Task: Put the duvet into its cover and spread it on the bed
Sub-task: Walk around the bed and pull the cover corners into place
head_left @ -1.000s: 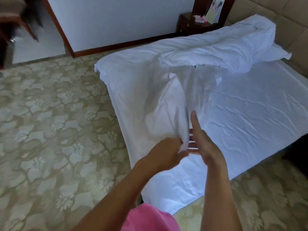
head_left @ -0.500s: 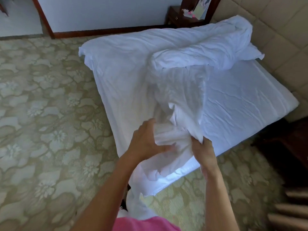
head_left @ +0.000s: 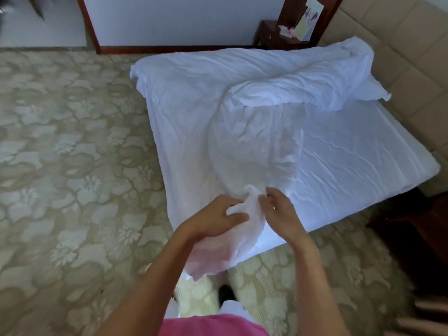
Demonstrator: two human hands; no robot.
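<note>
A thin white duvet cover [head_left: 254,146] lies crumpled across the bed's middle and runs down to its near corner. My left hand [head_left: 218,220] grips a bunched edge of the cover at that corner. Just to its right, my right hand [head_left: 278,209] pinches the same fabric with curled fingers. The bulky white duvet [head_left: 298,86] is heaped along the far side of the bed [head_left: 363,161], which has a white sheet. Part of the cover hangs below my hands over the bed's corner.
Floral patterned carpet [head_left: 72,166] surrounds the bed on the left and near sides. A padded beige headboard wall [head_left: 400,57] stands at the right. A dark wooden nightstand [head_left: 276,32] sits in the far corner. Dark furniture [head_left: 417,238] stands at the right edge.
The raised cover has come down onto the bed. Both hands have lowered and drawn toward the bed's near corner, still bunching the fabric. The view has tilted downward.
</note>
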